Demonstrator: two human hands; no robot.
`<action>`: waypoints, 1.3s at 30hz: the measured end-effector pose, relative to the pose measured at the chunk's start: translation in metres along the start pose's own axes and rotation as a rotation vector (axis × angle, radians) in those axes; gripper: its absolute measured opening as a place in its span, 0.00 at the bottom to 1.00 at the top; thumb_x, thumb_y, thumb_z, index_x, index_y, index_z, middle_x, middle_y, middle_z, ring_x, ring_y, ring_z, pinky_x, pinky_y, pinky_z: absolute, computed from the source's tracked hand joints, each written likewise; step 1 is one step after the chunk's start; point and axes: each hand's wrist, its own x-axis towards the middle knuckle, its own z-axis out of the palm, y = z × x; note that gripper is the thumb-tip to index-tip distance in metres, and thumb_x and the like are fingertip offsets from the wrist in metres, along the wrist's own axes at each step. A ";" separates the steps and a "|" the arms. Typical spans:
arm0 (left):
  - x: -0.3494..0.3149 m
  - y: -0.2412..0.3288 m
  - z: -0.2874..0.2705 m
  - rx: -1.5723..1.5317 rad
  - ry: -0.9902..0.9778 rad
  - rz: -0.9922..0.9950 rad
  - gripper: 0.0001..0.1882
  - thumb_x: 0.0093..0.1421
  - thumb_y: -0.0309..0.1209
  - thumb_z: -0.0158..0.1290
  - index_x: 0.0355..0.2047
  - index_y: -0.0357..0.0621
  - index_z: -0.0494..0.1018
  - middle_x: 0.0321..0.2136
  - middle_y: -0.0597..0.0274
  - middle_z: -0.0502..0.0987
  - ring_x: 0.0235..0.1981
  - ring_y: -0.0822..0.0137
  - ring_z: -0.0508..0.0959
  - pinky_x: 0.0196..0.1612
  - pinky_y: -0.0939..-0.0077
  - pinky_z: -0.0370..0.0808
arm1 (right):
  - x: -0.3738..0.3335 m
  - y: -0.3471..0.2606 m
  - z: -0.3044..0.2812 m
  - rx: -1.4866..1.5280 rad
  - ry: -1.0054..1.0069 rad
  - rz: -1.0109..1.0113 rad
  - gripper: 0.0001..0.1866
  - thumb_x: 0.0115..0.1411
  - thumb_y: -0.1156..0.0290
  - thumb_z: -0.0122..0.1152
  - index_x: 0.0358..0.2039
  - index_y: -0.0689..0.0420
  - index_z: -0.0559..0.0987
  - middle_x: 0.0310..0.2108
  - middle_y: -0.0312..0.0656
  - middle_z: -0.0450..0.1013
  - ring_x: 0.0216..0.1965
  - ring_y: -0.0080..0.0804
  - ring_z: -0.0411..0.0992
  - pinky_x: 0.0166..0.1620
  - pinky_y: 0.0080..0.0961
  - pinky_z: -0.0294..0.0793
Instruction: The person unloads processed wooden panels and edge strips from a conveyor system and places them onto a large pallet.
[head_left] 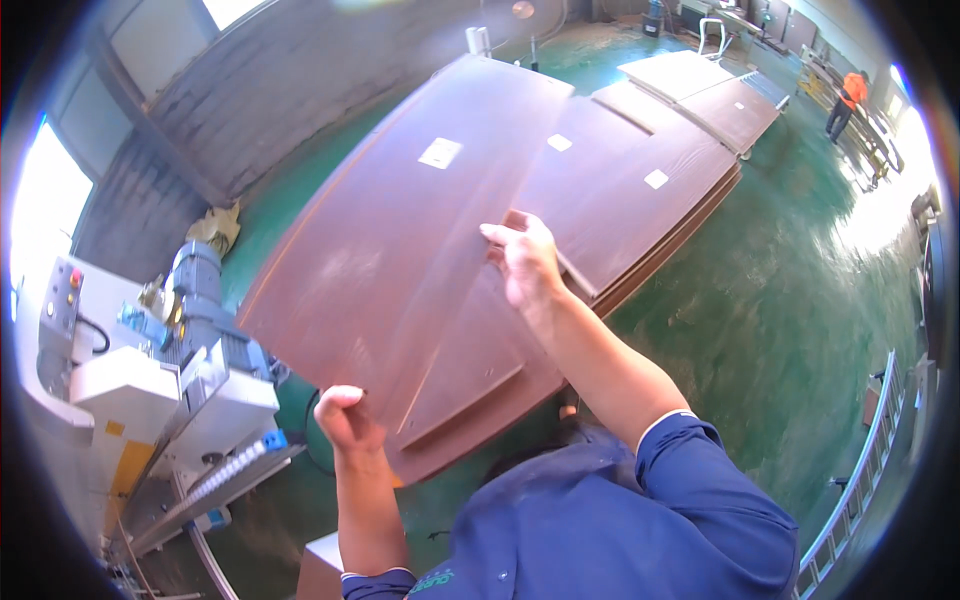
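Observation:
A large brown panel (380, 230) with a white label (440, 152) lies slanted over a stack of similar brown panels (640, 215). My left hand (348, 418) is closed around the near edge of this panel, by its near corner. Farther up and to the right, my right hand (525, 255) is at the panel's right-hand edge, its thumb and fingers bent about that edge. The fingertips of both hands are partly hidden. Under the near end, a smaller stepped panel corner (465, 400) shows.
A grey-white machine (130, 390) with motors and a roller rail (235, 470) stands on the left. Beyond the stack lie lighter boards (675, 75). A person in an orange top (853, 90) stands far right. A curved metal roller track (860, 480) runs at the lower right.

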 end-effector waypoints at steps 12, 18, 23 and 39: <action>0.292 -0.162 0.136 0.178 -0.026 -0.400 0.06 0.47 0.22 0.46 0.18 0.39 0.73 0.22 0.56 0.77 0.28 0.60 0.77 0.38 0.66 0.75 | 0.236 -0.081 -0.187 0.056 0.421 -0.085 0.10 0.53 0.83 0.58 0.37 0.61 0.73 0.32 0.40 0.74 0.32 0.29 0.74 0.33 0.24 0.76; 0.357 -0.206 0.157 0.177 -0.003 -0.464 0.07 0.45 0.25 0.45 0.21 0.37 0.73 0.28 0.53 0.77 0.34 0.56 0.77 0.43 0.61 0.74 | 0.300 -0.093 -0.226 0.009 0.451 -0.128 0.14 0.52 0.83 0.61 0.40 0.62 0.72 0.34 0.41 0.74 0.32 0.30 0.75 0.34 0.25 0.77; 0.386 -0.231 0.193 0.160 -0.048 -0.558 0.13 0.45 0.26 0.45 0.29 0.33 0.74 0.36 0.50 0.78 0.39 0.52 0.77 0.49 0.58 0.73 | 0.348 -0.093 -0.263 -0.142 0.415 -0.167 0.19 0.52 0.78 0.65 0.44 0.63 0.69 0.36 0.43 0.74 0.33 0.31 0.75 0.33 0.27 0.78; 0.414 -0.263 0.142 1.937 -0.097 0.348 0.34 0.57 0.48 0.56 0.59 0.45 0.63 0.61 0.45 0.58 0.64 0.48 0.55 0.64 0.57 0.52 | 0.222 -0.135 -0.371 -1.732 0.765 -0.407 0.31 0.49 0.62 0.69 0.51 0.61 0.69 0.51 0.54 0.66 0.54 0.52 0.63 0.58 0.44 0.62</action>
